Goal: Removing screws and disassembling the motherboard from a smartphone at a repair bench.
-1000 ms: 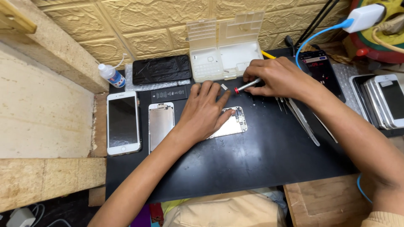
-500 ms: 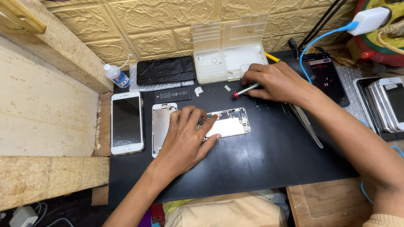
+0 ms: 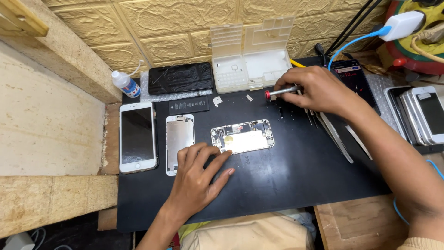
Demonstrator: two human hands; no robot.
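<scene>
An opened phone body [image 3: 243, 137] lies on the black work mat [image 3: 286, 180], its inner parts showing. My left hand [image 3: 200, 176] rests flat on the mat just below its left end, fingers spread, fingertips near the phone's corner. My right hand [image 3: 314, 90] is closed on a small screwdriver [image 3: 280, 91] with a red end, held above the mat near the parts box. A silver metal plate [image 3: 179, 141] lies left of the opened phone.
A white phone [image 3: 137, 137] lies at the mat's left edge. A black cracked screen [image 3: 180, 78], a phone battery [image 3: 188, 105], a small squeeze bottle [image 3: 126, 84] and an open clear parts box [image 3: 252, 60] sit at the back. Tweezers [image 3: 335, 136] lie right; stacked phones [image 3: 423, 113] far right.
My left hand slid off the opened phone, down and to the left onto the mat, uncovering it. My right hand has shifted right with the screwdriver.
</scene>
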